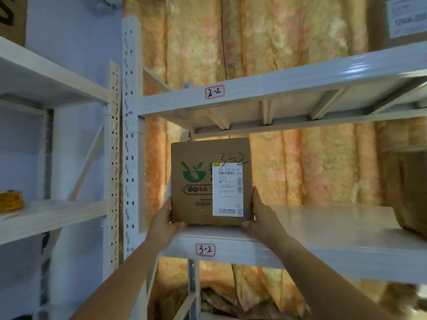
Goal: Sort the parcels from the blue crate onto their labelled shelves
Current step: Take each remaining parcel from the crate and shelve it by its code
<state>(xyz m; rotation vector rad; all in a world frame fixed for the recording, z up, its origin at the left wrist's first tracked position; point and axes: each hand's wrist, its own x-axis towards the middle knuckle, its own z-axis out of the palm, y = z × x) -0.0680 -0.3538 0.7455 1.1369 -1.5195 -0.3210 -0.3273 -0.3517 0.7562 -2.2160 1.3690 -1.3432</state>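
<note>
A brown cardboard parcel [196, 199] with a green logo, a white shipping label and "3-2" handwritten on it stands upright at the front edge of the white shelf [323, 227] tagged "3-2" [205, 249]. My left hand [165, 221] grips its lower left side. My right hand [261, 215] grips its lower right side. The shelf above carries a tag "2-2" [214, 91]. The blue crate is out of view.
Another brown box [409, 195] sits at the right end of the same shelf. A labelled carton [397, 19] rests on the top right shelf. A second white rack [46, 218] at the left holds a yellow item [10, 200]. Orange curtain hangs behind.
</note>
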